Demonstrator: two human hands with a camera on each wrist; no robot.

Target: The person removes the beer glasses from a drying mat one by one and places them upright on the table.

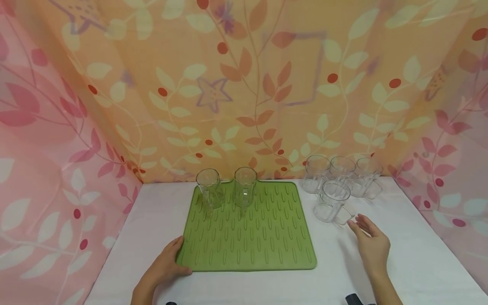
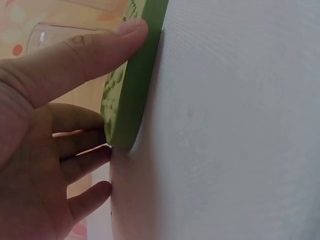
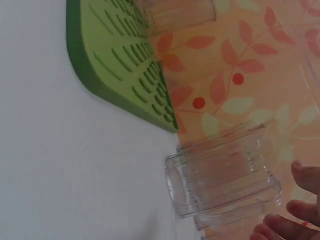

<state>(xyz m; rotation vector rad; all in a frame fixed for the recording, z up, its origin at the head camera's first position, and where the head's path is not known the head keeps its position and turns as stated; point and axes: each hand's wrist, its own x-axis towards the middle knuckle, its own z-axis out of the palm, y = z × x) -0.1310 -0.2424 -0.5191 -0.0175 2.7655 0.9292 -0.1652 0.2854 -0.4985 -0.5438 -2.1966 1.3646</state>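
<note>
Front mug (image 1: 331, 204): clear glass, upright, right of the frame's centre;
Right hand (image 1: 374, 248): relaxed, gripping nothing, just beside it;
Rear mugs (image 1: 316, 174): three, clustered behind it;
Green mat (image 1: 251, 239): lower centre, two mugs (image 1: 245, 186) at its upper left;
Left hand (image 1: 165, 263): loosely spread, touching the mat's lower-left corner;
Counter (image 1: 274, 289): white, beneath.

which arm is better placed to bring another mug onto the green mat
Probably the right grip: it is close to the nearest mug right of the mat. The left grip is at the mat's near left corner, farther from that mug.
</note>
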